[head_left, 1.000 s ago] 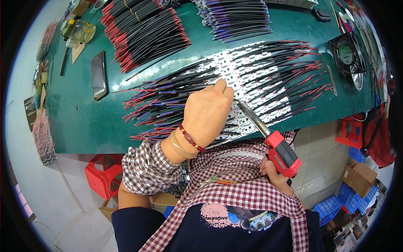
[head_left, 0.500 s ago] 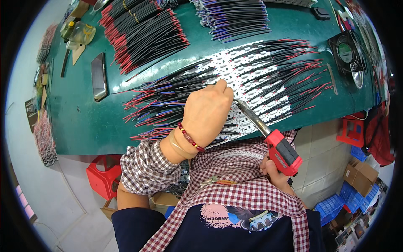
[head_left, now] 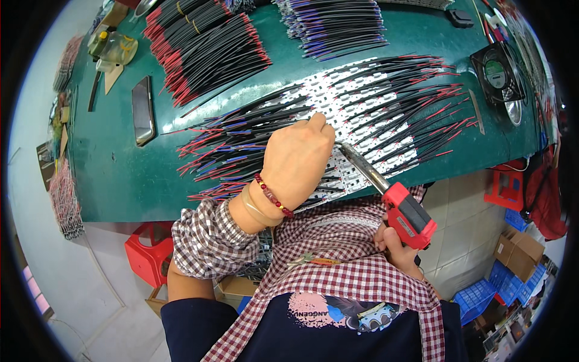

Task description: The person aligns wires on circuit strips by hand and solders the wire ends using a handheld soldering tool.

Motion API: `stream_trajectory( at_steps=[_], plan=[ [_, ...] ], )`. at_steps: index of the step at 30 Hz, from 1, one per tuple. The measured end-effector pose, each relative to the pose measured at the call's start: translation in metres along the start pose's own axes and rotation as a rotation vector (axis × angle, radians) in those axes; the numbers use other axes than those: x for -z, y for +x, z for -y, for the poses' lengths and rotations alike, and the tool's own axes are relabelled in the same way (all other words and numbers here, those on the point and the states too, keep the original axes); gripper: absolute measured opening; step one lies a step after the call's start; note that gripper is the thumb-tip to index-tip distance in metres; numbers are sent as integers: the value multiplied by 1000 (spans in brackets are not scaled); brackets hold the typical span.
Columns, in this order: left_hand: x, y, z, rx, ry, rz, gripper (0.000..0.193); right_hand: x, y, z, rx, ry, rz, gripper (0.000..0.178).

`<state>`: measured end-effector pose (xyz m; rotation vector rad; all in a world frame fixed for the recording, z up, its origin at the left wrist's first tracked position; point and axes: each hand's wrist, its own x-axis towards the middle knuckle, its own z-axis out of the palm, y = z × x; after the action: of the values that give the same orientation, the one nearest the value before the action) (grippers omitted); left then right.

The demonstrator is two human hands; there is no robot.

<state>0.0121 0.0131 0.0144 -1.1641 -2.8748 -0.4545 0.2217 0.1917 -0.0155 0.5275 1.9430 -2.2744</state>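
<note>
A panel of white circuit boards (head_left: 362,123) lies on the bench, with rows of black wires (head_left: 416,105) soldered or laid along both sides. Over its middle, my left hand (head_left: 298,157) is closed in a pinch. The fingertips are turned away, so whatever they grip is hidden. A red and black soldering iron (head_left: 409,216) slants up from the right, its metal tip at the boards just beside my left fingertips. My right hand (head_left: 398,248) is closed around the lower end of its handle, partly hidden behind it.
Bundles of red-tipped black wires (head_left: 208,51) and blue-tipped wires (head_left: 338,27) lie across the far side of the green bench (head_left: 114,181). A phone (head_left: 143,111) rests at left, a small black fan (head_left: 497,73) at right. Red stools (head_left: 146,253) stand below the bench edge.
The soldering iron's handle has shifted very slightly to the right, its tip staying by the boards. My left hand keeps its place.
</note>
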Motion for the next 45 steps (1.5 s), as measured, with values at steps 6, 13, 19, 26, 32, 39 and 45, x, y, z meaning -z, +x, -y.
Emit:
stream_trajectory(
  at_steps=[6, 13, 19, 26, 32, 39, 45],
  plan=[
    [2, -7, 0, 28, -14, 23, 11, 5, 6, 24, 130, 128, -171, 40],
    [4, -30, 10, 72, -305, -52, 15, 137, 14, 139, 377, 144, -594, 44],
    [26, -46, 16, 178, -442, -408, 13, 184, 2, 170, 435, 155, -625, 46],
    [40, -36, -8, 272, -428, -364, 8, 202, -25, 174, 466, 117, -604, 47],
    [7, -26, -5, 246, -433, -198, 8, 207, -37, 179, 491, 84, -563, 48],
    [2, -20, 2, 150, -281, -100, 9, 163, -20, 154, 460, 70, -342, 53],
    [-4, -16, 5, 178, -298, -22, 10, 37, 7, 36, 191, 64, -141, 50]
  ],
)
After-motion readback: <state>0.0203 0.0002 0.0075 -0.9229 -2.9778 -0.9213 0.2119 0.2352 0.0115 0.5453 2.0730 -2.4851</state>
